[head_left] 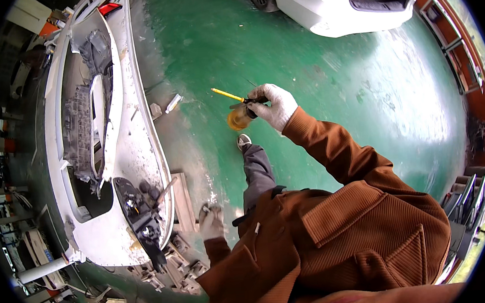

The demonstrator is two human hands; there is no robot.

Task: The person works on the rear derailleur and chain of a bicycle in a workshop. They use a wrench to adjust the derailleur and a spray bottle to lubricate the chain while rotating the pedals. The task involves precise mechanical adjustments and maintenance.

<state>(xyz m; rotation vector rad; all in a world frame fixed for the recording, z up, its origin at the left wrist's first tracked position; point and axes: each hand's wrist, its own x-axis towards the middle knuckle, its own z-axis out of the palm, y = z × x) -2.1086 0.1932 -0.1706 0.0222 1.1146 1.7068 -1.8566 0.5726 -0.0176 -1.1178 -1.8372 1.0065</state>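
Observation:
My right hand (276,106), in a white knit glove, is held out in front of me, closed around the dark top of a spray bottle. The bottle (240,118) has a clear body with amber liquid in it. A long yellow nozzle (228,94) points from it to the left. Down beside my body is my left hand (211,223), also in a white glove, close to a pale wooden board. Its fingers are small and blurred, so their hold is unclear.
A white car body shell (138,131) stands along the left, with dark plastic parts (141,208) on it. A white tube (174,103) lies on the green floor beside it. Wooden blocks (177,265) are piled low left. A white car (322,8) with its trunk open stands at far right.

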